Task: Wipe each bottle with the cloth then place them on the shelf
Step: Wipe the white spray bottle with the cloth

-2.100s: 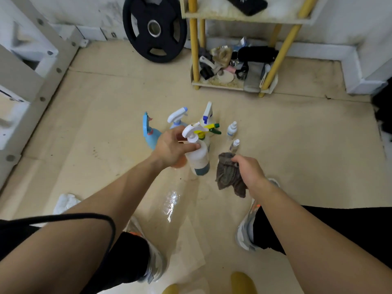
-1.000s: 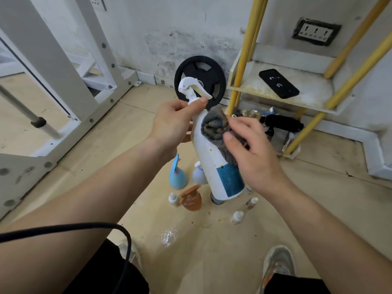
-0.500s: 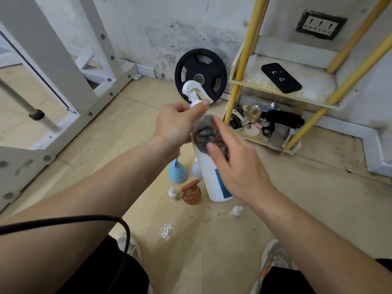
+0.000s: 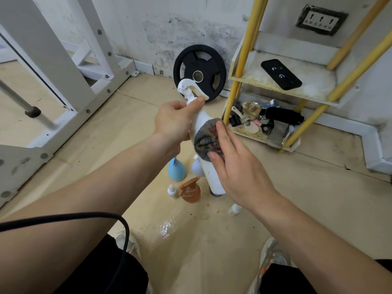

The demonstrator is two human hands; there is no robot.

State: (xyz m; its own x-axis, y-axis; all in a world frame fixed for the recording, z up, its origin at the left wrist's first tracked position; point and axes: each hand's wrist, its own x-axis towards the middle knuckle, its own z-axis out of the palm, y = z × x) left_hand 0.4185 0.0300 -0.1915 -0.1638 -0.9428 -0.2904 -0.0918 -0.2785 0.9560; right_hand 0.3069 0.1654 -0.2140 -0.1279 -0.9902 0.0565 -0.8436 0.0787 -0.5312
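Rotated label-away since before, the seemingly light, slick white spray bottle point(image 4: 212, 177) is neck-gripped by the left hand point(image 4: 174, 122), right hand point(image 4: 239, 166) cupping soft cloth point(image 4: 204, 141) just below.

Bottles point(image 4: 210, 175) 6+ vis, cloth point(image 4: 204, 143) 1, wt plate point(image 4: 199, 66) 1, phone point(image 4: 281, 74) 1.

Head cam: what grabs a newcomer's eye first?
Centre frame, the left hand grips a white spray bottle at the neck while the right hand holds a grey cloth against its body. Behind, a black weight plate leans on the wall beside the yellow-poled shelf.
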